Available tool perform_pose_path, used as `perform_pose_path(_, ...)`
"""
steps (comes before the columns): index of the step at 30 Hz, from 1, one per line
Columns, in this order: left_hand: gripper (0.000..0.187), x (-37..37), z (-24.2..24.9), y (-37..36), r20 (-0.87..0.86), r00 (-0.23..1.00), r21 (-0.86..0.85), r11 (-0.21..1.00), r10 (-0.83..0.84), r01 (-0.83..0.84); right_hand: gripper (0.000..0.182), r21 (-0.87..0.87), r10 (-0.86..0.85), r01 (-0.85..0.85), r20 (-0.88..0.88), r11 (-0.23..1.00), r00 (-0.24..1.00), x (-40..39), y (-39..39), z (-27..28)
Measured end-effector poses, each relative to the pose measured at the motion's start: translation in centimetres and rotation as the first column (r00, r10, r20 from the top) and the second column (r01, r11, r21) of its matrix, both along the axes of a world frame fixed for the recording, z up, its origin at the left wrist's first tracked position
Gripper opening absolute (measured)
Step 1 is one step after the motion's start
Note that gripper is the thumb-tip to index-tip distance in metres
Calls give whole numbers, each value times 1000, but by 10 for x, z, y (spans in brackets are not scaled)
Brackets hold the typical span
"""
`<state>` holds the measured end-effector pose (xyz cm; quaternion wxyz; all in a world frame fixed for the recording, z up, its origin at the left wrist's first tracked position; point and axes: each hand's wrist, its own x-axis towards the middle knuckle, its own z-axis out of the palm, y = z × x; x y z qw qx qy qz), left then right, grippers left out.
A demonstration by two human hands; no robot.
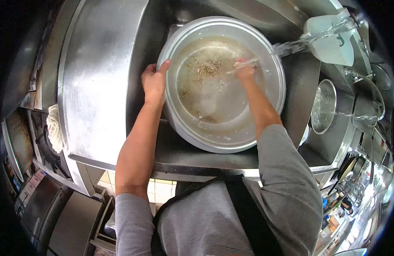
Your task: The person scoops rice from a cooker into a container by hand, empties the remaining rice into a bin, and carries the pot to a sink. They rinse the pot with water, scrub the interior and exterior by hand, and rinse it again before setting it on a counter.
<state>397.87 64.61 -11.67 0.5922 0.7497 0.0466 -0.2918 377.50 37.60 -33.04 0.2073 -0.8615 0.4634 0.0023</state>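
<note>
A large, round metal pot (186, 128) stands in the sink and holds cloudy water. Brown burnt-looking specks and pale bits show on its bottom. My left hand (154, 85) grips the pot's left rim, with the thumb over the edge and the fingers against the outer wall. Inside the pot, towards its right side, is my right hand (245, 71). Its fingers are blurred by splashing water, and I cannot make out whether anything is in them. A stream of water (291, 46) runs from the upper right into the pot, close to my right hand.
The metal sink (180, 158) surrounds the pot. On the left is a steel counter (101, 81), with a bundled white cloth (55, 128) beyond it. A white plastic container (329, 40) is at upper right. In the right basin, thinner water falls into a metal bowl (324, 106).
</note>
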Motion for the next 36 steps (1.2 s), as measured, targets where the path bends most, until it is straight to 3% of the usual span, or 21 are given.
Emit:
perform_pose_path(2, 39, -3, 9, 0, 19, 1000, 23, 1000, -2, 2, 25, -195, 314, -287, 126, 938, 941, 24, 70, 35)
perform_pose_path(3, 39, -3, 7, 3, 19, 1000, 24, 1000, 2, -3, 25, -193, 318, -291, 127, 937, 939, 24, 98, 49)
perform_pose_path(5, 39, -3, 2, 1, 45, 999, 3, 1000, 14, -14, 24, -221, 523, -487, 149, 845, 839, 20, 129, 68)
perform_pose_path(6, 39, -2, -1, 0, 46, 999, -2, 1000, 14, -14, 24, -226, 523, -486, 148, 844, 839, 24, 101, 47)
perform_pose_path(7, 39, -3, 0, 1, 36, 999, 20, 1000, 10, -11, 26, -96, 292, -277, 228, 956, 929, 29, 53, 7)
perform_pose_path(9, 39, -2, 0, -1, 30, 1000, 37, 999, 9, -10, 28, 43, 41, -55, 277, 998, 960, 40, 24, -3)
perform_pose_path(12, 39, -2, -4, 1, 26, 1000, 28, 1000, -8, 8, 23, -174, 128, -99, 165, 980, 978, 56, 71, 60)
perform_pose_path(13, 39, -3, -5, 2, 22, 1000, 7, 1000, 2, -3, 19, -122, 314, -297, 165, 947, 935, 48, 108, 79)
perform_pose_path(15, 39, 0, -5, 1, 24, 1000, -13, 1000, 13, -12, 16, -73, 487, -482, 181, 873, 854, 51, 107, 77)
perform_pose_path(17, 39, 0, -8, 2, 0, 1000, 17, 1000, 3, -3, 11, -210, 381, -390, -86, 897, 921, 61, 58, 40)
perform_pose_path(19, 39, 1, -5, 1, -1, 1000, 18, 1000, 3, -3, 11, -253, 444, -434, -17, 865, 896, 59, 71, 45)
perform_pose_path(24, 39, 0, -5, 0, 21, 999, 2, 999, 42, -42, 10, -461, 702, -564, 208, 685, 682, 64, 96, 75)
perform_pose_path(26, 40, 0, -5, 0, 38, 999, 14, 1000, 11, -11, 8, -175, 433, -446, -110, 878, 895, 72, 46, 51)
perform_pose_path(29, 40, 1, -2, 0, 45, 999, 57, 998, -22, 19, 8, -67, 307, -319, -149, 945, 940, 93, 31, 44)
perform_pose_path(30, 40, -1, -3, 1, 42, 999, 59, 998, -19, 16, 8, -65, 310, -322, -152, 944, 939, 85, 53, 37)
perform_pose_path(31, 40, -2, -4, 1, 12, 1000, 34, 999, -6, 5, 14, -24, 439, -439, -7, 898, 899, 74, 95, 31)
perform_pose_path(33, 40, 2, 0, -1, -4, 1000, 5, 1000, 19, -19, 20, -12, 557, -562, 150, 827, 817, 80, 106, 38)
perform_pose_path(36, 40, 0, 1, -2, 17, 1000, 48, 999, 8, -9, 9, -149, 487, -478, 27, 866, 873, 99, 58, 60)
